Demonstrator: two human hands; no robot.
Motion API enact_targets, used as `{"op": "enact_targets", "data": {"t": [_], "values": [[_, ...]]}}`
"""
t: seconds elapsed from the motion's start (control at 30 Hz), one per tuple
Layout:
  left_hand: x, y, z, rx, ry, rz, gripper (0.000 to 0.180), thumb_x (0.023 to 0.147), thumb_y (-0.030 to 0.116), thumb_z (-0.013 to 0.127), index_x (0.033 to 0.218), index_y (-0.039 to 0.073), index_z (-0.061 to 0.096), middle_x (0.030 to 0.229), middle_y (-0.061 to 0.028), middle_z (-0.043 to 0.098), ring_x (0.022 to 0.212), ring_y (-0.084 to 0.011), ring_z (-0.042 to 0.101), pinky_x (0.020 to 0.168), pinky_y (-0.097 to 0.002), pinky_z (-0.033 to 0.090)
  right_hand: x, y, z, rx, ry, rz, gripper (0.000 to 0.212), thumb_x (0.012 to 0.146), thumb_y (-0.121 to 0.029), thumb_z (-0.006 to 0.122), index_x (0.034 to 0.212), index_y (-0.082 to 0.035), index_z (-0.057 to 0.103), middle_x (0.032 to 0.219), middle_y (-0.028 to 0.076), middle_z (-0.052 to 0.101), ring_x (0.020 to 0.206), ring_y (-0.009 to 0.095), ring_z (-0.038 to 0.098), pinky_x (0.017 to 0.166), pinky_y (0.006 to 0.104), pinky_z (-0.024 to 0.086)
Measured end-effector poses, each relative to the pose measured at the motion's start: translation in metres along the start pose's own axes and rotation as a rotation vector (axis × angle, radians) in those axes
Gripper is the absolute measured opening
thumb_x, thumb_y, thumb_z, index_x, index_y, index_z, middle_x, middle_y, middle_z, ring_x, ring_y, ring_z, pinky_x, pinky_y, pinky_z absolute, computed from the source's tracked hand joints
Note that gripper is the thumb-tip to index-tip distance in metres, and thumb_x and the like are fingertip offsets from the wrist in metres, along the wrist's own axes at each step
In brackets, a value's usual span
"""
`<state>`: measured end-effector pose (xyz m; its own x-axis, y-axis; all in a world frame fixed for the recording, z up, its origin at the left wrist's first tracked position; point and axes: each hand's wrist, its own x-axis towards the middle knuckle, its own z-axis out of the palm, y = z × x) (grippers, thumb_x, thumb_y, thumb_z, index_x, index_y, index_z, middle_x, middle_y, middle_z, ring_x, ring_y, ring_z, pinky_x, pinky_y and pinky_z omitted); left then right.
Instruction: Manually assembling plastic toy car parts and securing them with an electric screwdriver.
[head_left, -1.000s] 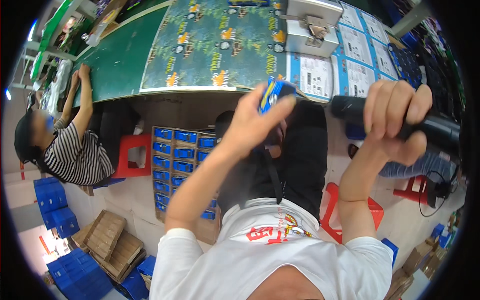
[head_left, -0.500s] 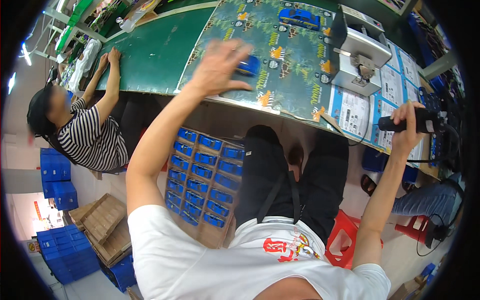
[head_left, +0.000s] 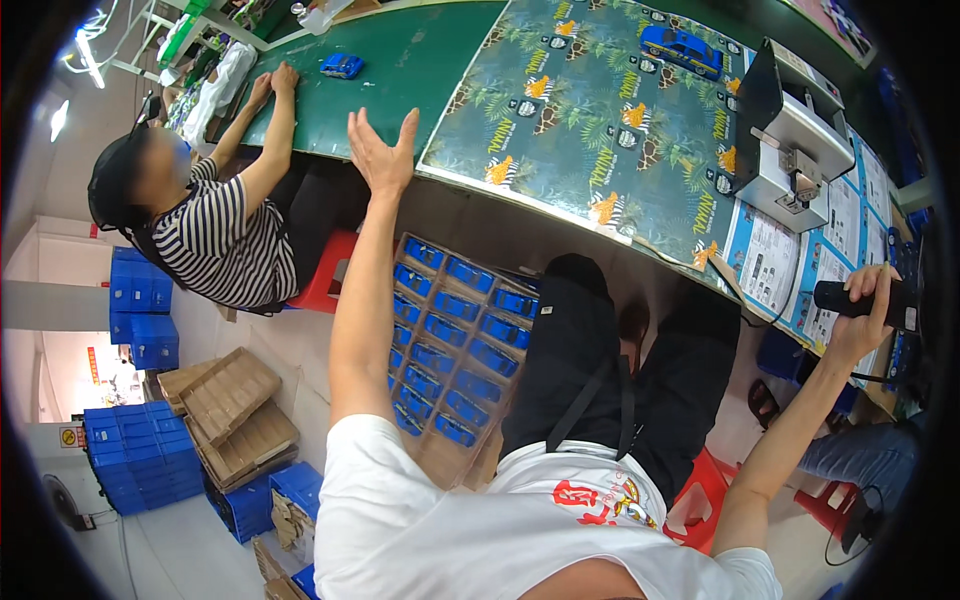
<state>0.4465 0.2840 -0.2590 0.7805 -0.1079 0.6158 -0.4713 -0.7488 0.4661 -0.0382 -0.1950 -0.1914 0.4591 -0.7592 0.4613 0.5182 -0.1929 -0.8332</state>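
My left hand (head_left: 383, 155) is empty, its fingers spread, over the front edge of the green table (head_left: 420, 60). Beyond it a small blue toy car (head_left: 341, 66) lies on the green surface, apart from my fingers and close to a co-worker's hands (head_left: 272, 88). My right hand (head_left: 868, 305) is wrapped round a black cylindrical hand tool (head_left: 905, 304) at the right end of the bench. A larger blue toy car (head_left: 682, 50) sits at the back of the patterned mat (head_left: 560, 130), next to a silver metal device (head_left: 790, 140).
A cardboard tray (head_left: 430, 455) of several blue toy cars stands low beside my legs. The co-worker in a striped shirt (head_left: 225, 235) sits at the left. Blue crates (head_left: 140, 455) and empty cardboard trays (head_left: 235, 410) stand behind. Printed sheets (head_left: 765, 255) lie on the bench.
The small blue toy car has gone from the mat to the green table at the left. My left hand has moved left, off the mat. The right hand keeps its tool.
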Motion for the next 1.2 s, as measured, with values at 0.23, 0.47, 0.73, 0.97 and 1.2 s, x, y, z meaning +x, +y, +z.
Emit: {"op": "enact_targets", "data": {"t": [0.23,0.47,0.73,0.97,1.2], "values": [[0.010,0.016,0.009,0.102,0.055,0.225,0.057,0.088,0.039,0.073,0.123,-0.003,0.059,0.128,-0.0263,0.057,0.122,-0.0404,0.053,0.103,-0.0469,0.043,-0.018,0.007,0.025,-0.114,0.287,0.007,0.021,0.085,-0.004,0.074,0.104,-0.006,0.065,0.078,0.000,0.059,0.062,0.008,0.054,0.055,0.0225,0.044],[-0.096,0.212,-0.013,-0.389,0.000,0.734,0.029,0.088,0.000,0.065,0.117,-0.003,0.061,0.123,-0.0209,0.061,0.117,-0.0367,0.055,0.104,-0.0464,0.042,-0.011,-0.026,0.079,-0.314,0.019,-0.115,0.024,0.082,-0.017,0.083,0.090,-0.001,0.066,0.069,-0.008,0.054,0.062,0.001,0.044,0.051,0.0209,0.033],[-0.209,0.518,0.089,-1.238,-0.720,0.421,0.020,0.088,0.001,0.067,0.108,-0.001,0.065,0.096,-0.0090,0.067,0.082,-0.0149,0.065,0.075,-0.0303,0.053,-0.062,-0.112,0.026,-0.051,-0.232,0.063,0.027,0.079,-0.015,0.085,0.092,-0.001,0.066,0.080,-0.004,0.061,0.076,0.004,0.054,0.067,0.0221,0.043],[-0.211,0.702,0.207,-0.583,-0.868,0.522,0.091,0.079,0.065,0.070,0.110,-0.020,0.061,0.116,-0.0368,0.063,0.106,-0.0431,0.065,0.092,-0.0435,0.050,-0.063,-0.149,-0.015,0.093,-0.287,0.232,0.037,0.082,-0.019,0.080,0.106,0.005,0.068,0.087,0.008,0.069,0.083,0.010,0.060,0.078,0.0297,0.050],[-0.220,0.734,0.211,-0.609,-1.225,0.172,0.047,0.070,0.035,0.091,0.078,-0.005,0.069,0.078,-0.0114,0.067,0.069,-0.0202,0.061,0.064,-0.0305,0.045,-0.063,-0.149,-0.047,0.072,-0.294,0.187,0.040,0.082,-0.024,0.083,0.104,0.004,0.066,0.088,0.007,0.069,0.084,0.010,0.061,0.078,0.0290,0.050]]}}
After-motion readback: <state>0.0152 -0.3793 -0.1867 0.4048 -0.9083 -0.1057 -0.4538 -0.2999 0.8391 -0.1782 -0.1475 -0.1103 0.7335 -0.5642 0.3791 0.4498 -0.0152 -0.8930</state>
